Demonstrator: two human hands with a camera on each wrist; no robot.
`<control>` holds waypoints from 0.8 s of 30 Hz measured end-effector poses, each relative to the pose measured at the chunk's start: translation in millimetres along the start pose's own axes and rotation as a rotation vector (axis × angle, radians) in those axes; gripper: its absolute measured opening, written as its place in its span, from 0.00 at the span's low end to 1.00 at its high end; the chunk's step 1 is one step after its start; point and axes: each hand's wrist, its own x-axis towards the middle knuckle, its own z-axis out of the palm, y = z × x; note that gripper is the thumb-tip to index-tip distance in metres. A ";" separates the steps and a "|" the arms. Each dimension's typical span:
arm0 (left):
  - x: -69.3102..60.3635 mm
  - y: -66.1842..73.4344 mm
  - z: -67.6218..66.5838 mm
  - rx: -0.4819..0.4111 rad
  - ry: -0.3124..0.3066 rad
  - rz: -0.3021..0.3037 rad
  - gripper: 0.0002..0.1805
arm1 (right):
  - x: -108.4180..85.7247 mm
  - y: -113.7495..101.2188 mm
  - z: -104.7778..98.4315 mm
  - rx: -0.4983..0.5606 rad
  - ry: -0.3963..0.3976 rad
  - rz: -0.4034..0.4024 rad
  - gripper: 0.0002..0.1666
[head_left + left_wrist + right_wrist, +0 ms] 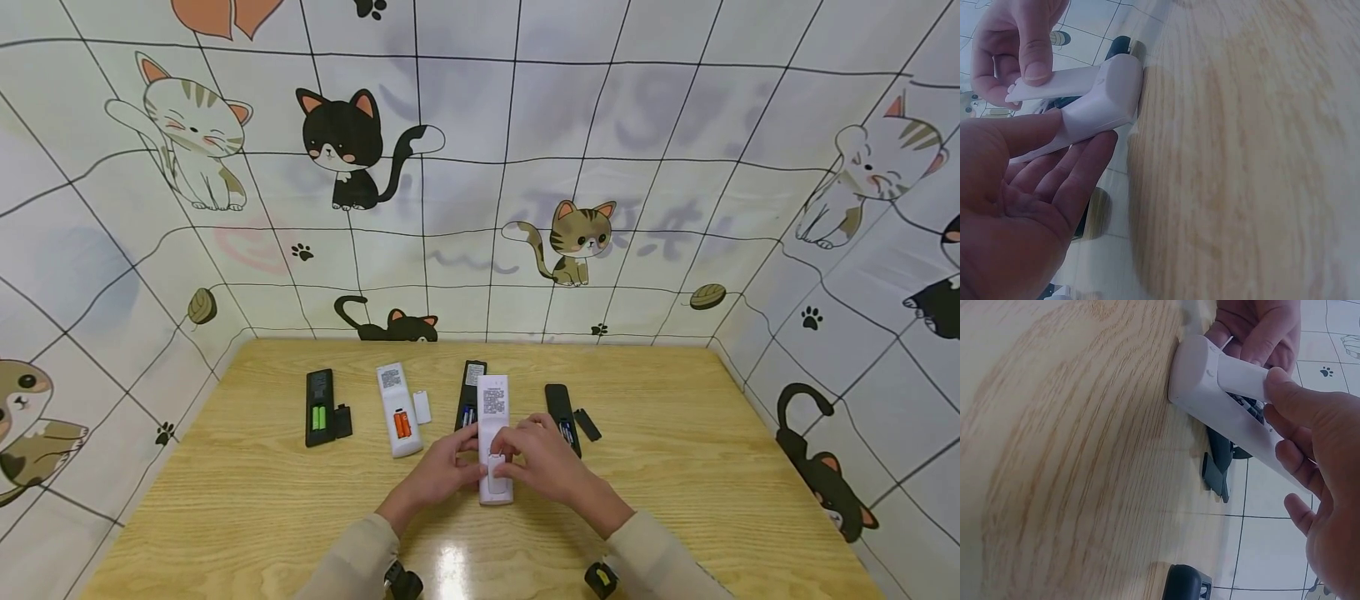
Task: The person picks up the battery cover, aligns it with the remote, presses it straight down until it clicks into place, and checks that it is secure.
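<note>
A white remote control lies back side up on the table, its lower end towards me. My left hand holds its left side, thumb along the edge. My right hand pinches the white battery cover between thumb and fingers. In the right wrist view the cover is tilted up from the remote at the end by my thumb. Its other end meets the remote's body. Dark contents show in the gap under the cover; the fingers partly hide them.
Behind the white remote lies a black remote, partly hidden. To the left are a black remote with green batteries and another white remote with orange ones; loose covers lie beside them. A black remote and its cover lie right.
</note>
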 end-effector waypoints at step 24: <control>-0.1 -1.5 0.5 -0.004 0.007 -0.007 0.35 | 0.6 -2.0 5.0 -0.132 0.070 -0.021 0.13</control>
